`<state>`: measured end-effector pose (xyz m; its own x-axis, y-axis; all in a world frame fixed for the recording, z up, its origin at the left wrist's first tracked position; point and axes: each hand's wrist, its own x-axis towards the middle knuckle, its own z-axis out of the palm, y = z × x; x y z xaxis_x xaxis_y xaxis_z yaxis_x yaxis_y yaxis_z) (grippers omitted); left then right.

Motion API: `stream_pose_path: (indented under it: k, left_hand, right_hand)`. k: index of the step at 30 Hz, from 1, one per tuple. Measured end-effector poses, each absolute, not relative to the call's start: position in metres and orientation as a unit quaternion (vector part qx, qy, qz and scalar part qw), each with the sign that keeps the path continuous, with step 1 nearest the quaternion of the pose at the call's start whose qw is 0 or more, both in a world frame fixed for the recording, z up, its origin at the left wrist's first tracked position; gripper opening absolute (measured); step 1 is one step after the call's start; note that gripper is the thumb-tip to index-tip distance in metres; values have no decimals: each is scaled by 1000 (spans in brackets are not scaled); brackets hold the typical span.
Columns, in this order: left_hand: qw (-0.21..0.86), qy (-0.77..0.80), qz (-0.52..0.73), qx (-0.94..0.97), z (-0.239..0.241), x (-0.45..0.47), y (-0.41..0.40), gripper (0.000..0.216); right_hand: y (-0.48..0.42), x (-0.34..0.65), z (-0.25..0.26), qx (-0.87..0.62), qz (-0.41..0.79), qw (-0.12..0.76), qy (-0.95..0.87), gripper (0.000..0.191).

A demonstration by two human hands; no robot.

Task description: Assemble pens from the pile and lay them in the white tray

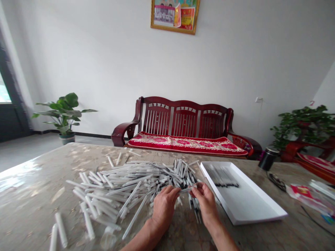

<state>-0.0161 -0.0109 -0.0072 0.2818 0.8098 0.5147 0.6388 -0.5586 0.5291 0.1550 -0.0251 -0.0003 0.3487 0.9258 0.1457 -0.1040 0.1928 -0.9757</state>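
My left hand [164, 204] and my right hand [205, 200] are both closed, pinching the two ends of a slim whitish pen-like tube [185, 190]. It lies nearly level between them, above the near edge of a heap. That heap holds many loose whitish tubes [110, 195], spread to the left of my hands. Thinner pieces with dark parts [193, 205] lie beneath and behind my right hand. Just to the right, a shallow white tray [253, 205] contains a row of slim clear sticks with black ends [222, 176]. My fingers hide the tube's ends.
Two tubes [57, 230] lie apart at the table's near left. Right of the tray are a black canister [268, 158], a dark cable [276, 182] and plastic packaging [305, 195]. A red wooden bench [183, 115] stands beyond the patterned table [39, 195].
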Motion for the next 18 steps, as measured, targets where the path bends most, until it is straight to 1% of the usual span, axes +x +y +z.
stream_pose_path:
  k: [5,7,9,11,14,18]
  left_hand:
    - [43,440,371,816,-5,-18,-13,26]
    - [39,438,369,819,-5,-17,-13,27]
    - [65,446,376,810,-7,-15,-13,27]
    - [126,463,400,781,-10,-13,-11,26]
    - [267,469,460,705,-15,-9,-8,24]
    - [451,412,544,575,-13,-6,-4,26]
  right_hand:
    - [-24,156,-3,-501,420,662,-365,41]
    - [-25,155,-3,-504,424,663,-354,43]
    - [-26,153,-2,-496,431,665,-354,43]
    - [-28,150,-1,-479,449,657,-371,41]
    - [-31,146,0,-484,469,621,-400,36]
    - [-31,146,-4,-542,420,556,-469,29]
